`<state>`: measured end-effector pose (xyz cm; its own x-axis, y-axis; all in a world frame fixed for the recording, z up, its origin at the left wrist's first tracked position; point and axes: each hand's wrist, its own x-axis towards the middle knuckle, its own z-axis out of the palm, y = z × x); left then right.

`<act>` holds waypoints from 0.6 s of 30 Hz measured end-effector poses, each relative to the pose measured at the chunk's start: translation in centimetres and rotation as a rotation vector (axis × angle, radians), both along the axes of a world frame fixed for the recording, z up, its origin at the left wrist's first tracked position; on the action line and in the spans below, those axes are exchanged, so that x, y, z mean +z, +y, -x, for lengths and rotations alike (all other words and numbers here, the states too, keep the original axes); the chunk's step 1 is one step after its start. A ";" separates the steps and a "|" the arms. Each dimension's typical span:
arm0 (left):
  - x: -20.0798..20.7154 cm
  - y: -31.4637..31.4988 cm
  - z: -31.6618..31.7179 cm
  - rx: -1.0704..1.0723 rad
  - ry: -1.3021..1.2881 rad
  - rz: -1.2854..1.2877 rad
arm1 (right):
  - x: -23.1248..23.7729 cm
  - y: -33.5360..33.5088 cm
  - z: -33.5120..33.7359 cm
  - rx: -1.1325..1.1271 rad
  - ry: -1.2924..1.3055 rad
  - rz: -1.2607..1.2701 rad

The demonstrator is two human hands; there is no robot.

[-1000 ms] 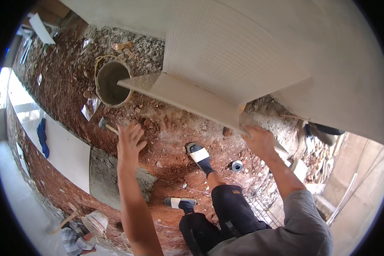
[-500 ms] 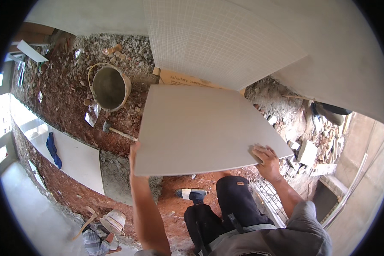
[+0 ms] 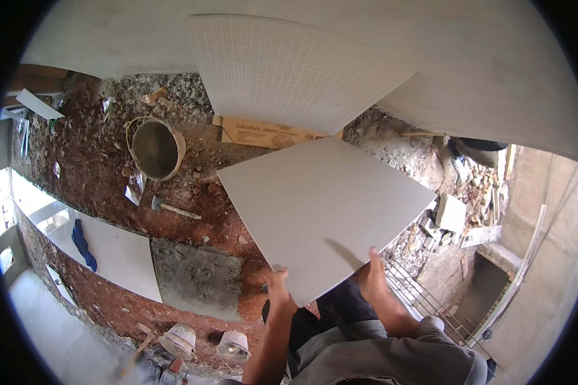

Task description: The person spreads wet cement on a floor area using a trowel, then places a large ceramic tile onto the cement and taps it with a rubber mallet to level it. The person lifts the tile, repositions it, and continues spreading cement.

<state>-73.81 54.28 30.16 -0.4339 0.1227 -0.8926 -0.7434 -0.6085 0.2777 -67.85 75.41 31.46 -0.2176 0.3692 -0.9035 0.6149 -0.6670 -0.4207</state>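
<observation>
A large light-grey floor tile [image 3: 327,205] is held in front of my body, turned so that one corner points toward me. My left hand [image 3: 279,287] grips its near left edge, thumb on the top face and the other fingers hidden beneath. On the near right edge my right hand [image 3: 374,282] holds it the same way, casting a shadow on the face. Behind the tile, another tile with a gridded back [image 3: 289,74] leans against the wall, standing on a brown cardboard box [image 3: 257,133]. Left of the held tile, a bed of grey mortar [image 3: 196,276] lies beside a laid shiny tile [image 3: 125,256].
A bucket of grey mix [image 3: 157,151] and a mallet [image 3: 176,208] sit on the red soil to the left. A blue cloth [image 3: 83,244] lies on the laid tile. Wire mesh [image 3: 424,298] and rubble [image 3: 481,192] are at right. Two buckets [image 3: 178,340] stand at lower left.
The held tile has turned, so a corner rather than an edge faces me. Both hands have shifted with it: the left to the right and down, the right to the left and down.
</observation>
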 end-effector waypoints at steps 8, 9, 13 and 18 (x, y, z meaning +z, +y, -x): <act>-10.6 -1.0 3.6 0.009 -0.142 -0.226 | 0.4 2.4 1.9 -0.237 0.128 -0.221; -13.6 -1.3 5.0 -0.006 -0.165 -0.108 | 0.5 3.0 2.2 -0.213 0.174 -0.206; -23.2 -3.6 6.4 -0.188 -0.055 0.204 | 0.8 5.0 2.4 -0.201 0.055 -0.299; -26.8 -5.7 11.1 -0.257 -0.214 0.888 | 1.2 8.3 2.1 0.056 -0.284 -0.563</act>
